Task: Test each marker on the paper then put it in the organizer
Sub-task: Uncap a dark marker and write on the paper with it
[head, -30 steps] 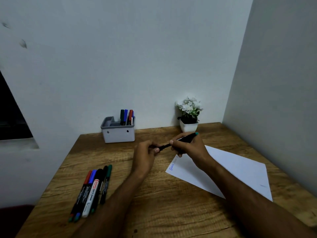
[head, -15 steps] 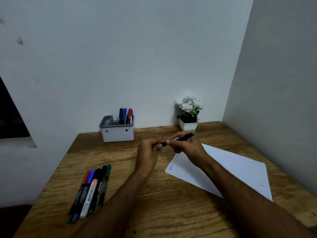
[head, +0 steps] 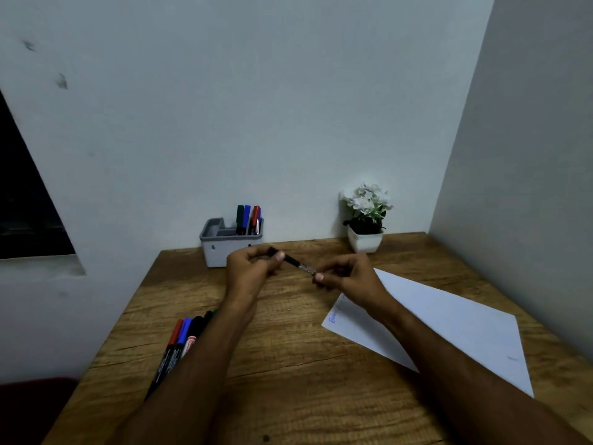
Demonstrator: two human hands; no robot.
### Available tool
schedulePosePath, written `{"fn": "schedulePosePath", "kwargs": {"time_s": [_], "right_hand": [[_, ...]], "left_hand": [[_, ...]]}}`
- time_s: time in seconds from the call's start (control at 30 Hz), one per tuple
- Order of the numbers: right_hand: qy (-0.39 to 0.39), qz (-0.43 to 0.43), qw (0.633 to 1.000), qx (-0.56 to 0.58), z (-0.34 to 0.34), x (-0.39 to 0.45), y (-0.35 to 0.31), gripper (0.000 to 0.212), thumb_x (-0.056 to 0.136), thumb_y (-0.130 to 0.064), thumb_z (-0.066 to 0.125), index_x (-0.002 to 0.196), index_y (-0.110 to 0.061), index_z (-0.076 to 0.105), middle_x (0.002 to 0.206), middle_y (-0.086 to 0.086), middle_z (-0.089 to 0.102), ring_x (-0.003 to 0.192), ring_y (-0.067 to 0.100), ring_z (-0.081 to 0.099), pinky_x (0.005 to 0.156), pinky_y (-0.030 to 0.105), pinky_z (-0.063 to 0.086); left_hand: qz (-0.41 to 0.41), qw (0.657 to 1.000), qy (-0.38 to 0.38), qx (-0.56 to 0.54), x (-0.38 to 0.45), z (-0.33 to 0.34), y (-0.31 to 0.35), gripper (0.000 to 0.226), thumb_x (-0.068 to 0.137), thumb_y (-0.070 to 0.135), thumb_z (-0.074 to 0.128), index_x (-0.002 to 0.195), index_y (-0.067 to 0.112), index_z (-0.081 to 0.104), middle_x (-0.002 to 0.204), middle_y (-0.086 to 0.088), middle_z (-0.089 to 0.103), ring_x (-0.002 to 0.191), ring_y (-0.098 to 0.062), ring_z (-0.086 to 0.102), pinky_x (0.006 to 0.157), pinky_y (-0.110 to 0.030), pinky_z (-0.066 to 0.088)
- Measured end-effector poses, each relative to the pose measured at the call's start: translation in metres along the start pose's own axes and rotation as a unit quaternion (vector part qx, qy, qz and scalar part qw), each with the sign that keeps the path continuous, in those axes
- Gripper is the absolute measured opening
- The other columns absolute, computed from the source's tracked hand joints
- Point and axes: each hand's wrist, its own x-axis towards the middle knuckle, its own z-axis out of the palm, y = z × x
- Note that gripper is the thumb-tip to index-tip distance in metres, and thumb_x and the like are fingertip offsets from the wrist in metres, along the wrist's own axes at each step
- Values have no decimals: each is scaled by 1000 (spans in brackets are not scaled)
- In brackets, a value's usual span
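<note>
A black marker (head: 296,262) is held level above the desk between both hands. My left hand (head: 253,268) grips its left end, and my right hand (head: 348,277) pinches its right end. The white paper (head: 449,319) lies at the right, with blue writing near its left corner. The grey organizer (head: 229,250) stands at the back against the wall, holding several markers (head: 248,220). Several more markers (head: 179,343) lie at the front left of the desk, partly hidden by my left forearm.
A small white pot of white flowers (head: 365,216) stands at the back, right of the organizer. The wooden desk (head: 288,364) sits in a corner, with walls behind and to the right. Its left edge runs beside the loose markers.
The marker has swung from tilting up to the right to lying nearly level, tilted down to the right. Both hands have shifted left, toward the organizer.
</note>
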Motion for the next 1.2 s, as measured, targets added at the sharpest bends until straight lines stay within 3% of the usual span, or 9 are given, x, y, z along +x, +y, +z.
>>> {"fn": "schedulePosePath", "kwargs": {"time_s": [0.07, 0.17, 0.3, 0.37, 0.47, 0.57, 0.73, 1.2], "right_hand": [[-22, -17, 998, -61, 16, 6, 0, 18, 84, -2, 81, 101, -5, 82, 86, 4, 80, 77, 10, 75, 69, 20, 55], [-29, -33, 990, -135, 39, 16, -2, 18, 83, -9, 83, 100, -15, 83, 84, -6, 80, 76, 9, 75, 70, 29, 60], [-52, -59, 976, -203, 65, 27, -13, 16, 88, -13, 79, 103, -20, 80, 81, -21, 72, 77, -4, 71, 71, 14, 54], [-67, -75, 966, -237, 76, 32, -17, 13, 91, -17, 76, 103, -21, 79, 86, -20, 71, 79, -6, 68, 73, 13, 55], [-65, -89, 954, -280, 90, 42, -18, 15, 91, -24, 76, 106, -20, 78, 96, -10, 77, 84, -1, 68, 78, 24, 59], [-79, -77, 950, -291, 101, 50, -21, 22, 93, -25, 74, 114, -18, 76, 105, -5, 77, 91, 2, 68, 82, 23, 58], [-80, -71, 953, -283, 110, 55, -23, 24, 95, -25, 72, 118, -20, 74, 109, -6, 75, 92, 1, 65, 79, 13, 51], [-76, -62, 959, -265, 95, 55, -10, 19, 97, -24, 70, 115, -23, 74, 108, -10, 75, 95, -1, 67, 76, 12, 53]], "left_hand": [[0, 1000, 6, -23, -2, 1, -2, 17, 83, 4, 73, 100, 6, 72, 88, -9, 75, 71, -10, 69, 61, -15, 55], [43, 999, 21, 24, -1, 1, -7, 22, 84, 6, 72, 106, 5, 71, 92, -7, 75, 75, -11, 70, 61, -14, 54], [89, 990, 47, 99, 16, -16, -9, 22, 84, 11, 73, 106, 10, 73, 97, -2, 75, 83, -5, 69, 76, -24, 58], [119, 981, 50, 143, 25, -27, -3, 23, 84, 14, 74, 107, 12, 73, 95, 3, 74, 83, 0, 67, 78, -21, 57], [181, 959, 87, 202, 43, -43, 12, 22, 82, 16, 77, 103, 11, 75, 90, 7, 72, 75, 4, 63, 68, -6, 48], [198, 944, 122, 236, 69, -59, 22, 22, 82, 19, 77, 103, 11, 76, 93, -2, 76, 82, -8, 69, 79, -24, 57], [201, 939, 146, 239, 104, -71, 39, 23, 86, 17, 74, 106, 6, 75, 97, -9, 76, 87, -17, 71, 86, -33, 58], [212, 939, 125, 239, 140, -53, 38, 24, 87, 16, 73, 108, 3, 73, 101, -11, 75, 92, -18, 71, 89, -30, 56]]}}
